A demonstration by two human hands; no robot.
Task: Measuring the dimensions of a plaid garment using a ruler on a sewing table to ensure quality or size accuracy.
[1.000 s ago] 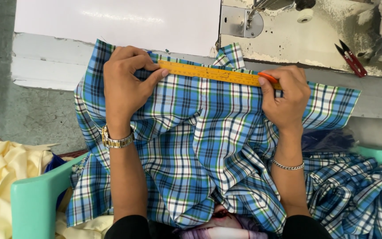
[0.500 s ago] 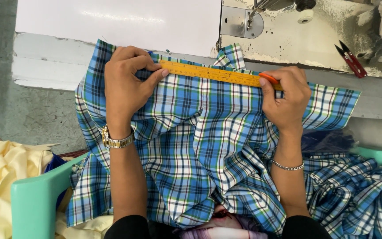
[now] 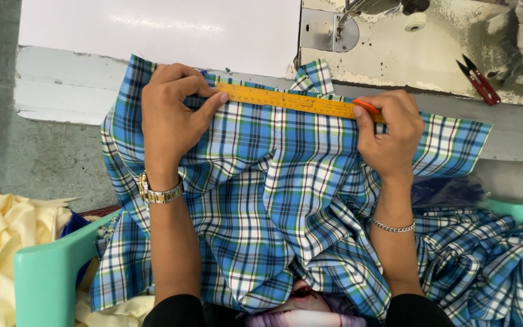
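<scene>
A blue, white and green plaid cloth (image 3: 273, 200) lies over the table edge and my lap. Across its top edge rests a yellow ruler (image 3: 292, 100). My left hand (image 3: 174, 118) presses the ruler's left end and the cloth down with the fingertips. My right hand (image 3: 388, 133) holds the ruler's right end against the cloth and pinches a small orange marker (image 3: 367, 108) at that spot. A watch sits on my left wrist, a chain bracelet on my right.
A sewing machine base (image 3: 394, 36) stands at the back right, with red-handled snips (image 3: 479, 79) on it. A white board (image 3: 164, 30) lies at the back left. Yellow fabric (image 3: 1, 242) and a green chair frame (image 3: 49, 272) are at lower left; more plaid cloth (image 3: 491, 260) is piled at lower right.
</scene>
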